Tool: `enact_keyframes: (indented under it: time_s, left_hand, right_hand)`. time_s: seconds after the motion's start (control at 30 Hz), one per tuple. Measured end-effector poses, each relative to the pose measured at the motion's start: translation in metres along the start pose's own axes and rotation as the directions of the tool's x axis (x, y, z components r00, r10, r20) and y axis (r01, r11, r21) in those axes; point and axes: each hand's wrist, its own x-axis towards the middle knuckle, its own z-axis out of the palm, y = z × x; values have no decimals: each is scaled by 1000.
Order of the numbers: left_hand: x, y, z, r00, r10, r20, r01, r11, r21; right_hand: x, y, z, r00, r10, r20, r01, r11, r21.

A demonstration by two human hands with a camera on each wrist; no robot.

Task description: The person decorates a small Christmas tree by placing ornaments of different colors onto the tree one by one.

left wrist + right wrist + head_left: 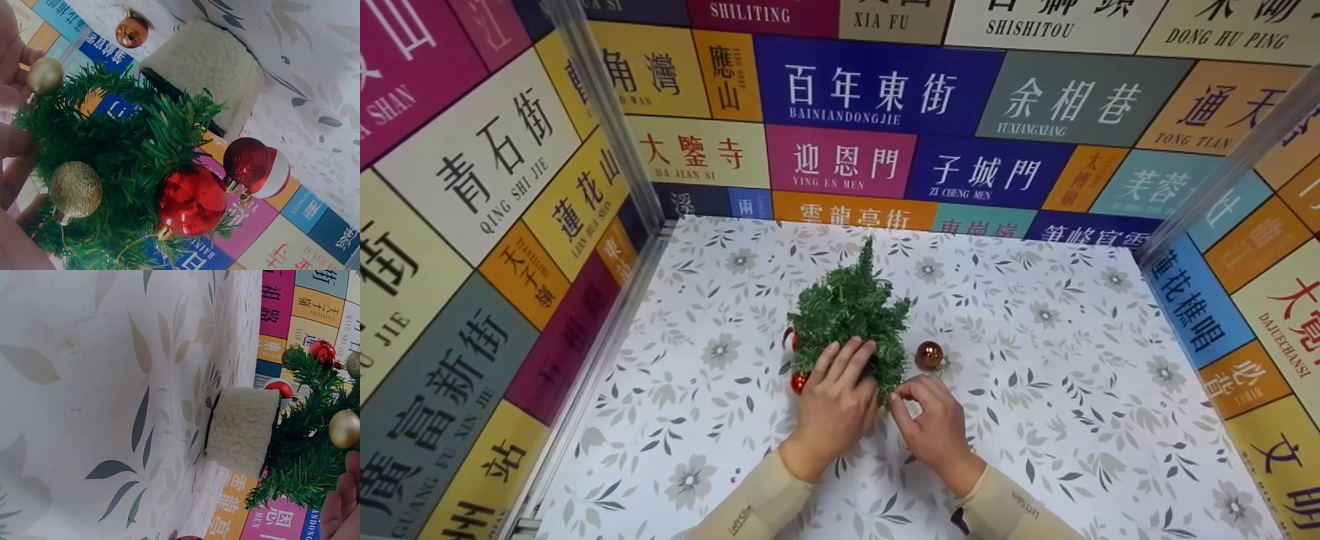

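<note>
A small green Christmas tree [847,307] with a pale fleecy base [208,73] stands on the table. My left hand [836,405] lies over its near side, index finger bent, and holds its branches; the thumb is hidden. At the tree's lower right, my right hand [934,420] brings thumb and forefinger together on a smooth gold bauble [45,76], near its cap; the exact pinch point is partly hidden. On the branches hang a glittery gold bauble [76,189], a shiny red bauble [191,199] and a dark red glittery one [246,163].
A loose copper-brown bauble [928,355] lies on the table right of the tree. A red and white bauble [275,174] shows behind the dark red one. The table [720,300] has a leaf-print cover, with patterned panels [877,82] around it.
</note>
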Motion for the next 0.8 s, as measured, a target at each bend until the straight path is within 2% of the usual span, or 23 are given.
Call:
enact_keyframes:
  time_s: [0.23, 0.37, 0.53, 0.8]
  left_hand:
    - [-3, 2, 2, 999, 4, 36, -5, 1000, 27]
    - [-5, 2, 0, 999, -4, 50, 6, 1000, -28]
    - [-5, 1, -5, 998, -25, 59, 30, 996, -88]
    - [-3, -13, -18, 997, -82, -5, 81, 993, -88]
  right_hand:
    - [0, -1, 3, 999, -3, 49, 7, 996, -90]
    - [0, 0, 2, 998, 1, 63, 5, 995, -103]
    - [0, 1, 0, 997, 1, 71, 4, 997, -71]
    - [-3, 7, -10, 998, -26, 60, 29, 998, -64]
